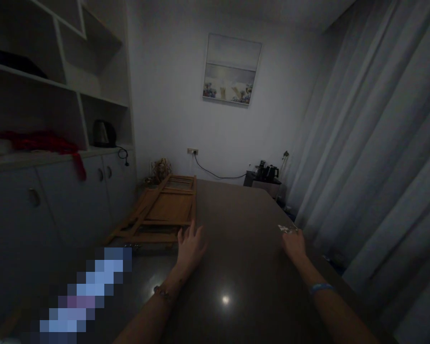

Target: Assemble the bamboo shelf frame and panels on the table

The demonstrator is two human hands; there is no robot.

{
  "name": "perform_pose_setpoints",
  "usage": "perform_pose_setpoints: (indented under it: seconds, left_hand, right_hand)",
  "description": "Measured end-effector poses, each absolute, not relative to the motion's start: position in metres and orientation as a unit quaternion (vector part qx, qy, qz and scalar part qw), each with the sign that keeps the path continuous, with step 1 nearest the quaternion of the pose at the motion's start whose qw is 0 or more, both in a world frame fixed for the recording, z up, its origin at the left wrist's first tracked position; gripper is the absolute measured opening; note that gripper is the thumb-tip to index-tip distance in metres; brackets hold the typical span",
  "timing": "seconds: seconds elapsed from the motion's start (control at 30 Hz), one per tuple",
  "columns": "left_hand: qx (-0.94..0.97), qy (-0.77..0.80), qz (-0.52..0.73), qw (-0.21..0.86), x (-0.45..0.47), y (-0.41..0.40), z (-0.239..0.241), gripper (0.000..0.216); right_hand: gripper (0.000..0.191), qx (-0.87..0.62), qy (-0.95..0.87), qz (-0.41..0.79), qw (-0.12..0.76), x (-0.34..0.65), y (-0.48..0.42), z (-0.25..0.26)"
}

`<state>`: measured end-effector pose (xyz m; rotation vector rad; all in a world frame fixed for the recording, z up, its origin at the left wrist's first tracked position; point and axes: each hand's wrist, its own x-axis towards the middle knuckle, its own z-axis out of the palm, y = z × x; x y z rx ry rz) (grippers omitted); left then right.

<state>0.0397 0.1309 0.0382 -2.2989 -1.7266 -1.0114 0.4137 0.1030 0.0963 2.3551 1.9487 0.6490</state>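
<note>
- Far left, white shelving [77, 102] climbs the wall over a row of cupboard doors [57, 200]; a red cloth [46, 142] sprawls along one shelf with a strip hanging down over a door.
- In the cubby to the right of that cloth sits a dark kettle [103, 133], its cord dangling off the ledge.
- On the near left, a patch of the view is blurred into pale blue blocks; I cannot tell what lies there.
- A folded wooden frame [161, 210] lies flat beside the left edge of the dark table [236, 267], running away towards the far wall.
- The left hand [189, 248] rests palm down on the table near that left edge, fingers spread and flat, gripping nothing; a bracelet [162, 292] circles the wrist.
- A ceiling light glints on the glossy tabletop between the two forearms.
- On the far wall hangs a framed picture [231, 69], with a socket and a black cable below it.
- The right hand [293, 244] lies on the table towards its right edge, fingers reaching a small pale scrap [285, 228] that touches the fingertips; in this dim light I cannot tell whether it is pinched or merely touched. A blue wristband [320, 287] sits on that arm.
- Beyond the far end of the table, a low stand carries dark tea-making gear [267, 171].
- Grey curtains [380, 157] fill the whole right side.
</note>
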Motion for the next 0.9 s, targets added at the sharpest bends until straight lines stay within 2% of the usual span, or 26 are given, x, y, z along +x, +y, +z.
perform_pose_setpoints:
  seconds: [0.17,0.43,0.63,0.9]
  left_hand:
    - [-0.749,-0.569,-0.337,0.045,0.04,0.132,0.036,0.047]
    - [-0.734,-0.587,-0.342,0.01,0.04,0.125,0.044,0.054]
    - [-0.732,-0.59,-0.341,-0.009,0.043,0.129,0.038,0.05]
    - [-0.738,-0.582,-0.34,-0.03,0.052,0.132,0.04,0.051]
  right_hand:
    - [0.035,0.691,0.7,0.156,-0.085,0.314,0.158,0.116]
    - [0.041,0.673,0.715,-0.042,-0.187,0.16,0.252,0.103]
    - [0.037,0.71,0.653,-0.16,-0.209,0.122,0.285,0.088]
    - [0.033,0.709,0.634,-0.229,-0.206,0.112,0.305,0.079]
